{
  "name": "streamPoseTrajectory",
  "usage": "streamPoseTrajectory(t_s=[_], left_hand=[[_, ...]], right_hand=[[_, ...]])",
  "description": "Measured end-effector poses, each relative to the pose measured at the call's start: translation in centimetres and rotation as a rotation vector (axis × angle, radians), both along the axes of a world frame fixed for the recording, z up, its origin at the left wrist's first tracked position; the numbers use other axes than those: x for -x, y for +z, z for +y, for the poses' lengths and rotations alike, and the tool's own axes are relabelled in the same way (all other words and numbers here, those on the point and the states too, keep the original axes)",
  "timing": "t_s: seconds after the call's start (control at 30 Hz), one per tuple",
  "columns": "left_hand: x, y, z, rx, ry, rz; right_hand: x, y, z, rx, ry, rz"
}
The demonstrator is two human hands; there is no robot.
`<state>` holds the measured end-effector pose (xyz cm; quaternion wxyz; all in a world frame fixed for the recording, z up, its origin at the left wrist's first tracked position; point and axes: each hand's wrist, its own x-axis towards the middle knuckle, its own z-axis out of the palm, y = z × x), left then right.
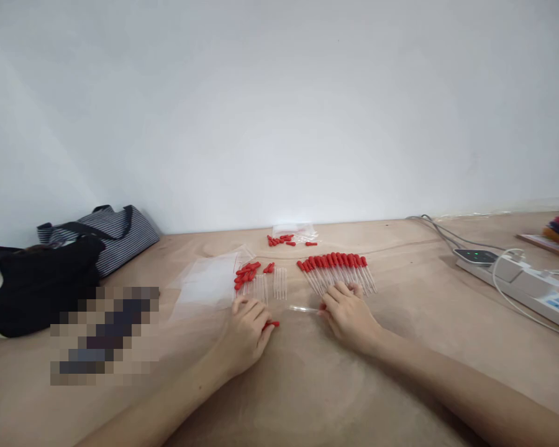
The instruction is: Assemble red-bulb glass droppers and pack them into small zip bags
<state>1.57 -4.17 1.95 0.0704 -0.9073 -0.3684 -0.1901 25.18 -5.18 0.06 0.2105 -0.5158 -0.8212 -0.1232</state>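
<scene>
At left fingers (249,304), red bulb (274,324) partly hidden, right fingers (331,299) overlapping tube (304,308)

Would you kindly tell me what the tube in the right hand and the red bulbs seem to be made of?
Tube: clear plastic or glass, smooth and glossy; see-through with pale glints. Red bulbs: probably rubber, low sheen; opaque and evenly coloured.

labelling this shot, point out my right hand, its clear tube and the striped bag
Right hand (351,316): head view, back of hand.
Clear tube (304,308): head view, exposed length.
Striped bag (125,248): head view, striped side.
</scene>
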Motion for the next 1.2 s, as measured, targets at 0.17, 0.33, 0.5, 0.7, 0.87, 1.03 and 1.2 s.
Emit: streamPoseTrajectory(t_s=[0.17,0.33,0.5,0.7,0.87,1.03,1.2], left_hand=[[-0.1,-0.6,-0.6,0.096,-0.049,-0.083],[0.2,-0.9,0.0,0.146,-0.059,-0.120],[-0.3,-1.3,0.3,0.136,-0.047,-0.144],[-1.5,-1.1,-0.1,0.216,0.046,-0.225],[-1.3,-1.6,-0.2,0.260,0.080,-0.263],[-1.4,-2.0,-0.1,0.267,0.066,-0.284],[-1.3,-1.8,-0.1,0.265,0.062,-0.288]], right_hand=[[-0.6,-0.8,-0.9,0.060,0.041,0.026],[-0.2,0.0,-0.5,0.175,0.069,0.097],[0.8,-0.1,-0.1,0.245,0.055,0.178],[1.7,-1.3,-0.6,0.035,0.031,0.147],[2.2,-1.3,-1.0,0.036,0.036,0.259],[2.5,-1.0,-1.1,0.106,0.084,0.325],[2.4,-0.8,-1.2,0.107,0.196,0.327]])
